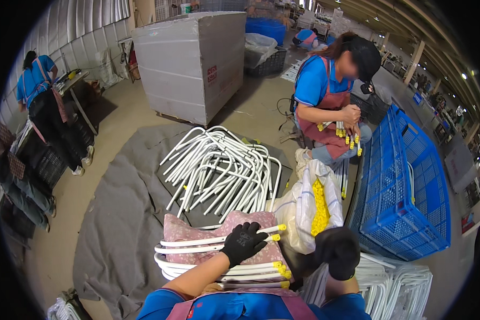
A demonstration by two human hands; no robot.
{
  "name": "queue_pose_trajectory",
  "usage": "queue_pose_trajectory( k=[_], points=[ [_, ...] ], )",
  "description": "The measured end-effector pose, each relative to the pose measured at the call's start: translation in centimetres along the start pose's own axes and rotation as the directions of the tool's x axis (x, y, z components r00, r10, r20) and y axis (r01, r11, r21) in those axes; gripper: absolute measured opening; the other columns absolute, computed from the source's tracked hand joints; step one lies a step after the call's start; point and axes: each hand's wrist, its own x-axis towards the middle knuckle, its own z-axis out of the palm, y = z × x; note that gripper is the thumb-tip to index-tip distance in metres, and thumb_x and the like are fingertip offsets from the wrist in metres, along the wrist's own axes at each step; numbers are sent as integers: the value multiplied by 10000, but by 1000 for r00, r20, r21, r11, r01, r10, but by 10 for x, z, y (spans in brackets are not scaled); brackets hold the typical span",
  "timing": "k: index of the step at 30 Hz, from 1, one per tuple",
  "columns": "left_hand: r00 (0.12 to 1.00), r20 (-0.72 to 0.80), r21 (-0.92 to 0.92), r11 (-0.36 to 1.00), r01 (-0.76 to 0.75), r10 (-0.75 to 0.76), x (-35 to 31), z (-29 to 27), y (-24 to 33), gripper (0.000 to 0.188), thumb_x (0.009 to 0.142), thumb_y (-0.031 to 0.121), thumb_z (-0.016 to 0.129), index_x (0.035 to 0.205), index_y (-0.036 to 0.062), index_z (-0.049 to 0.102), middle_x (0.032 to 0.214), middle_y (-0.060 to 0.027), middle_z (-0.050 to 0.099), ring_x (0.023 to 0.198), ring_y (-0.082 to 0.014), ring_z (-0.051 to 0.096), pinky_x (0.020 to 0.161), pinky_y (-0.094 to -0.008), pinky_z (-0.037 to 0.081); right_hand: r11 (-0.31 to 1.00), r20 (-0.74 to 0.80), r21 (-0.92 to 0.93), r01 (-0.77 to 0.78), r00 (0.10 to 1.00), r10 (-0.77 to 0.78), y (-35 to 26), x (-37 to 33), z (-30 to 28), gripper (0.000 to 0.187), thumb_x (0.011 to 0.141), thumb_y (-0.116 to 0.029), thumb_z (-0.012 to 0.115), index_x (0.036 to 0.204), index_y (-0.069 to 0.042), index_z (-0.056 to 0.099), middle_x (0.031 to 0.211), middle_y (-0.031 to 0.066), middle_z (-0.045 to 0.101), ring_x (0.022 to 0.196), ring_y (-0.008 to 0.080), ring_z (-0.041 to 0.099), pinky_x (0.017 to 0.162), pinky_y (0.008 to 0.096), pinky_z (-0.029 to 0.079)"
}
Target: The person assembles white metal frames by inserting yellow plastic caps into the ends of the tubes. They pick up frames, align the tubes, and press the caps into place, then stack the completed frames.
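Note:
Across my lap, on a pink floral cloth (184, 228), lie several white bent tubes (189, 249) with yellow end caps (278, 265). My left hand (244, 244), in a black glove, is closed over the upper tubes, just short of their capped ends. To the right, my right hand (338, 252), also black-gloved, is raised beside an open white sack (296, 213). Motion smears its fingers, so whether it holds anything does not show. Loose yellow caps (320, 210) fill the sack's mouth.
A heap of white bent tubes (224, 170) lies ahead on a grey cloth (117, 213). A blue plastic crate (394, 192) stands right; bundled tubes (389, 282) lie below it. Another person (325, 101) sits ahead, holding capped tubes. A large grey box (181, 64) stands behind the heap.

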Motion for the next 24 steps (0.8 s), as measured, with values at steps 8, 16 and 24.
queue_pose_trajectory(
  k=[8,16,24],
  points=[
    [999,37,-30,1000,-4,6,-12,-7,-2,430,836,300,679,1248,183,641,1187,-121,597,1004,-339,579,840,-483,479,506,273,-820,268,960,-66,82,-11,47,156,821,-62,675,973,-47,644,935,133,650,829,320,661,668,389,544],
    [988,66,129,983,131,-141,-103,-68,-60,619,774,381,737,1290,92,557,1038,-149,625,944,-346,617,784,-473,490,438,133,-897,57,981,145,154,-40,47,301,866,-205,637,1147,-97,633,1195,164,608,940,353,662,754,453,551],
    [969,-11,159,956,245,-246,-114,-39,-50,475,702,371,771,1086,137,617,863,-96,652,772,-331,662,647,-471,506,531,46,-848,0,996,73,178,-29,29,171,805,-123,704,952,-77,629,935,127,612,845,323,637,710,426,517]
  ],
)
